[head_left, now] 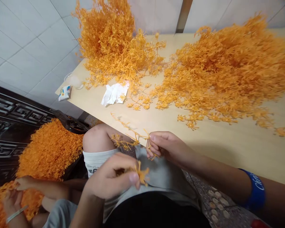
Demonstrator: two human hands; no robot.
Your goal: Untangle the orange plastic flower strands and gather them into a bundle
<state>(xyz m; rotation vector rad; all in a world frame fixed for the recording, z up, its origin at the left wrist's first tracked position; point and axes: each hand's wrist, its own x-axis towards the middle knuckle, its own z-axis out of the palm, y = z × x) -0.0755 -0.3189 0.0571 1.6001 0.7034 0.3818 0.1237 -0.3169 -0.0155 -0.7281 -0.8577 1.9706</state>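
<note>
Left hand has its grip clamped on an orange floret, right hand pinches a branched stem; pulling too hard, I could snap it.

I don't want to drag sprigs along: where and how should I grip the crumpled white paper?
I'd pinch the white paper by its lower-left corner, from the near side of the table: that corner looks free, while an orange sprig overlaps its right part and more crowd behind.
</note>
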